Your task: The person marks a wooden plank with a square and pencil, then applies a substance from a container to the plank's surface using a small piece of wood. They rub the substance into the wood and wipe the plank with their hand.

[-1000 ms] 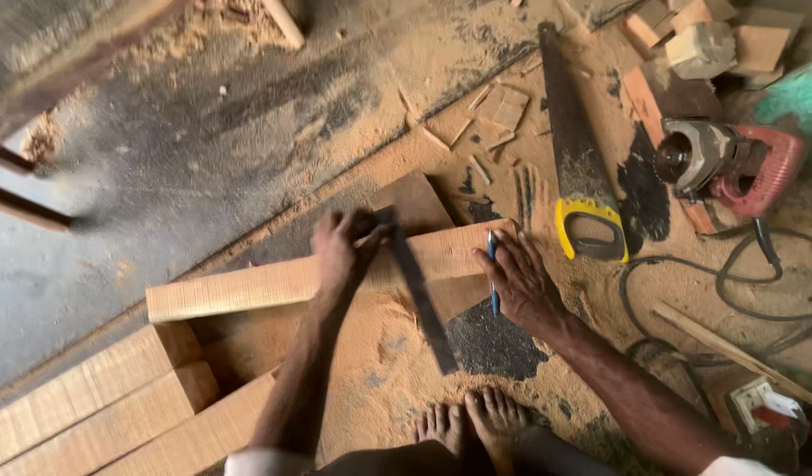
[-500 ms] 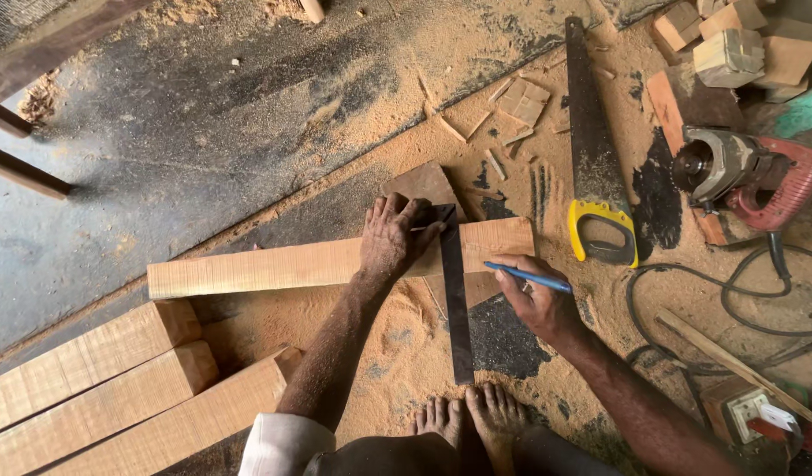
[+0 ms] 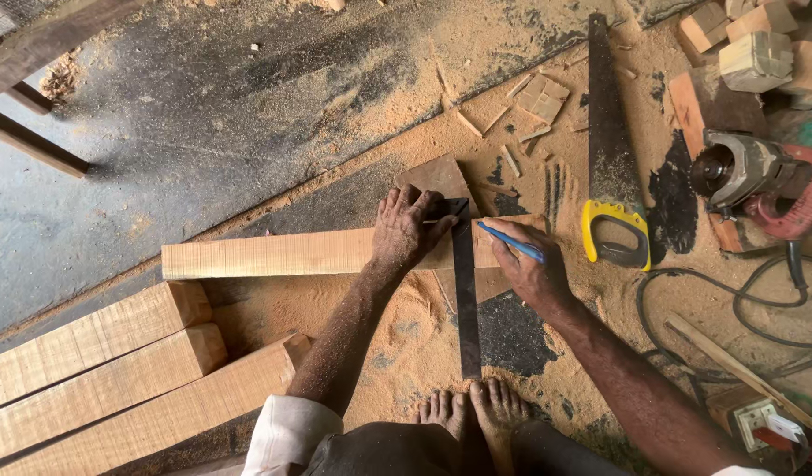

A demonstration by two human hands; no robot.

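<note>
A long pale wooden plank lies across the sawdust-covered floor. My left hand presses a dark metal try square flat against the plank near its right end. The square's blade runs down toward my bare feet. My right hand holds a blue pen, its tip at the plank beside the square's blade.
A handsaw with a yellow handle lies to the right. A power tool with a red body and black cable sit at far right. Several thick timber blocks lie lower left. Small offcuts are piled top right.
The view has shifted and the plank sits lower in it. My left hand stays on the square. My right hand with the pen has moved up to the plank beside the blade.
</note>
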